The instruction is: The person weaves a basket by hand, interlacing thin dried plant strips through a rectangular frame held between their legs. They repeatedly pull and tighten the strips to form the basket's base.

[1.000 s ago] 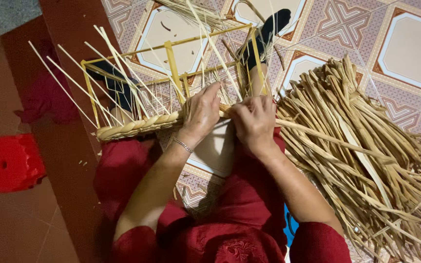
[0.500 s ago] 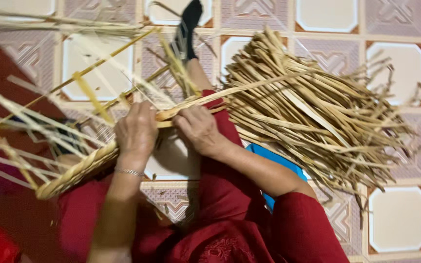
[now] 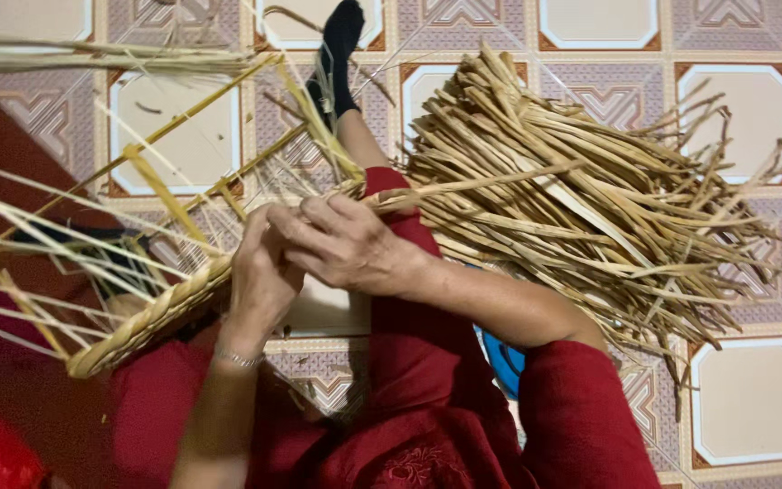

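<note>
- While both hands meet at the middle of the frame, the left hand (image 3: 260, 276) curls its fingers (image 3: 255, 231) shut around the end of the braided rim (image 3: 151, 312), thumb side up.
- Right hand (image 3: 350, 244) lies over and just right of the left one, touching it, fingers (image 3: 296, 231) folded down and pinching a flat dried strand (image 3: 491, 181) where it joins the braid.
- Hands pressed together, no gap between them; both clamped on the weave.
- The braided rim runs down and leftward from the left hand, tan, thick, plaited, ending low on the left.
- Above and left of the hands sits the basket frame (image 3: 183, 113), thin yellow bars forming an open box, tilted.
- Pale thin stakes (image 3: 38, 240) fan out left of the left hand, crossing the frame.
- The held strand stretches right and slightly upward from the right hand, across the bundle.
- Bundle of dried strands (image 3: 608, 199) lies right of the right hand on the tiled floor (image 3: 744, 398), big loose pile, ends splayed out rightward.
- Thin bracelet (image 3: 237, 359) on the left wrist, below the left hand.
- Red sleeve (image 3: 581, 417) covers the right upper arm, below and right of the hands; red clothing (image 3: 409, 362) beneath the hands.
- Black sock (image 3: 341, 50) on a foot above the hands, touching the frame's far bars.
- Blue item (image 3: 500, 362) peeks out under the right forearm; cannot tell what it is.
</note>
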